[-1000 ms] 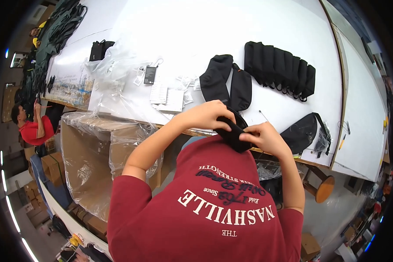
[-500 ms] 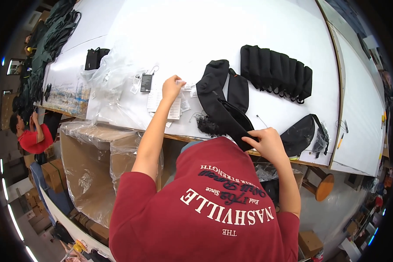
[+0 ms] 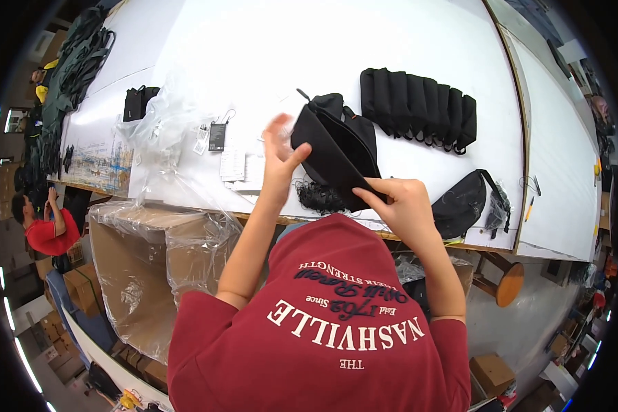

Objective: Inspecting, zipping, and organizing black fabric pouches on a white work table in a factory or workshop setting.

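Observation:
A black zip pouch [image 3: 336, 147] is held up over the near edge of the white table [image 3: 254, 55]. My right hand [image 3: 399, 206] pinches its lower corner. My left hand [image 3: 279, 150] is at the pouch's left edge, with the thumb against the fabric and the fingers raised and blurred. Whether those fingers hold something pale is unclear. A tangle of black cord [image 3: 319, 198] lies on the table just under the pouch.
A row of several black pouches [image 3: 415, 110] stands at the back right, with a black waist bag [image 3: 463, 202] nearer. Clear plastic bags [image 3: 165, 130], a dark tag [image 3: 216, 136] and papers [image 3: 244, 168] lie left. Wrapped cardboard boxes [image 3: 137, 254] sit below. Another person [image 3: 44, 226] is far left.
My left hand reached out to the papers on the table, then came back to the pouch. The pouch has been lifted and turned up from the table edge.

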